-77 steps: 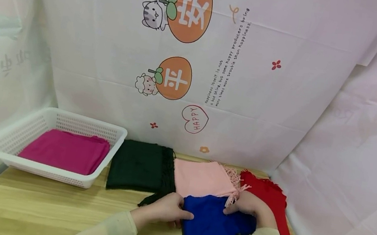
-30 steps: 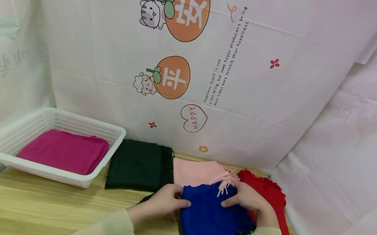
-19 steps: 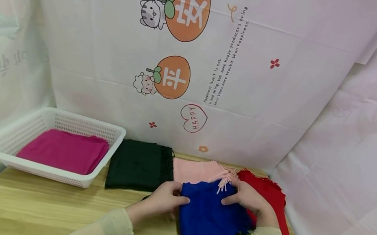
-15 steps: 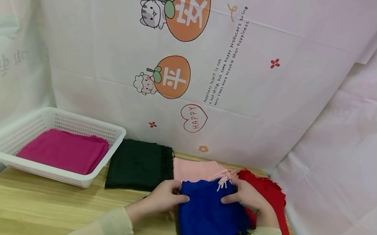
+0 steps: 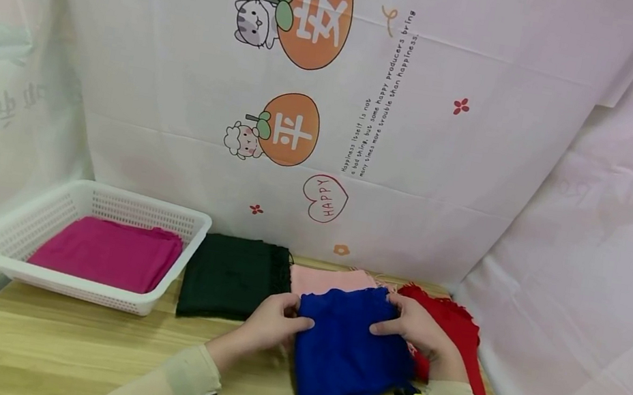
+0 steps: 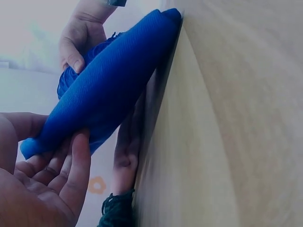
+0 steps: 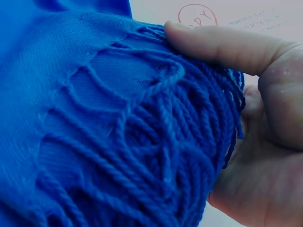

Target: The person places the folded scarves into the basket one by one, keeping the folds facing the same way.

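A folded blue scarf (image 5: 351,351) hangs tilted between both hands, its far edge raised and its near corner close to the tabletop. My left hand (image 5: 269,320) pinches the scarf's left edge, thumb on top and fingers underneath, as the left wrist view shows. On the other side my right hand (image 5: 420,328) grips the far right edge, with the thumb over the cloth. Loose blue fringe (image 7: 156,142) fills the right wrist view beside that thumb. Behind the blue scarf lie a folded pink scarf (image 5: 328,282), partly covered, and a red scarf (image 5: 451,329).
A white plastic basket (image 5: 196,230) stands at the left with a folded magenta scarf (image 5: 108,254) inside. A folded dark green scarf (image 5: 229,277) lies between basket and pink scarf. The wooden table (image 5: 50,349) ends at a printed white cloth backdrop (image 5: 393,223).
Both hands have lifted the blue scarf up and away from me, slightly to the left. It now covers more of the pink scarf, including the fringe that lay over its edge.
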Available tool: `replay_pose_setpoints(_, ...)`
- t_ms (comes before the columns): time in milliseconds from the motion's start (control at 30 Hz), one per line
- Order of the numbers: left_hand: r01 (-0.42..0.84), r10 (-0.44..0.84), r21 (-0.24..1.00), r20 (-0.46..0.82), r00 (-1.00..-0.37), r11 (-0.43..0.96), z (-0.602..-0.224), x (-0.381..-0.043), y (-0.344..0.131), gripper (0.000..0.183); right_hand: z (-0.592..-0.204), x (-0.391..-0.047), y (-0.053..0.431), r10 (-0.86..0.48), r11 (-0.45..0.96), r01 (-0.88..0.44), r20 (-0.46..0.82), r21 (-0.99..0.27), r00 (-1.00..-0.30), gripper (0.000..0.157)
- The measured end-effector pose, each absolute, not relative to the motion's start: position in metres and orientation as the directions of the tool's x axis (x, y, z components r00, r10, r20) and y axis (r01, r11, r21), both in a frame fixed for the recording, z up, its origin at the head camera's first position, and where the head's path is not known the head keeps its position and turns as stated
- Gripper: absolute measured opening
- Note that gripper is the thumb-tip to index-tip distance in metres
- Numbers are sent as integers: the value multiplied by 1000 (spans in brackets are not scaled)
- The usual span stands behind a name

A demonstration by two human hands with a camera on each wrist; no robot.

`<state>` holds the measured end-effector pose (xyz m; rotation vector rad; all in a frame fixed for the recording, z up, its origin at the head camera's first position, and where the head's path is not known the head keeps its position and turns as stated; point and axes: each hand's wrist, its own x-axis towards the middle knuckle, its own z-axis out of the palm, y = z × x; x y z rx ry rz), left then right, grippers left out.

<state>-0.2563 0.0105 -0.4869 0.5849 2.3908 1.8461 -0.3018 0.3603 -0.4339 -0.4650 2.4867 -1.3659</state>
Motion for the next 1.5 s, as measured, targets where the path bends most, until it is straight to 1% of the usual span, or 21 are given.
replay_pose_setpoints(167, 244, 322, 954, 178, -930, 176, -484, -258, 7, 27, -433, -301, 358, -356, 560, -152, -70, -815, -932, 105)
replay_pose_setpoints(300, 245, 322, 957, 186, -928, 154, -483, -259, 5, 25, -432, -299, 357, -343, 583, -166, -56, -796, -938, 106)
replay_pose_setpoints(500, 255, 312, 956, 200, -929, 147, -481, -263, 0, 23, -432, -298, 354, -342, 552, -171, -34, -816, -939, 102)
replay_pose_setpoints(767, 261, 311, 956, 208, -927, 138, -479, -267, -5, 23, -432, -301, 350, -340, 521, -176, -13, -835, -940, 104)
replay_pose_setpoints(900, 261, 293, 955, 211, -932, 141, -478, -270, -8, 23, -435, -302, 348, -345, 522, -208, 18, -827, -938, 100)
replay_pose_setpoints(1100, 261, 274, 956, 218, -937, 133, -475, -270, -12, 23, -439, -302, 343, -361, 476, -220, 39, -852, -932, 80)
replay_pose_setpoints(1133, 263, 273, 955, 219, -937, 135, -474, -270, -13, 23, -439, -302, 342, -360, 473, -217, 37, -854, -932, 80)
replay_pose_setpoints(1200, 266, 269, 955, 223, -937, 134, -473, -270, -14, 22, -439, -300, 340, -352, 482, -210, 32, -851, -936, 84)
replay_pose_setpoints(1333, 264, 262, 954, 221, -939, 142, -472, -271, -18, 22, -436, -297, 334, -311, 530, -191, 19, -826, -950, 102)
replay_pose_setpoints(1433, 265, 254, 954, 224, -941, 138, -471, -271, -21, 23, -434, -296, 329, -299, 543, -182, 14, -819, -954, 108)
replay_pose_setpoints(1500, 263, 246, 955, 225, -943, 135, -470, -271, -22, 23, -434, -296, 326, -302, 547, -188, 18, -816, -953, 108)
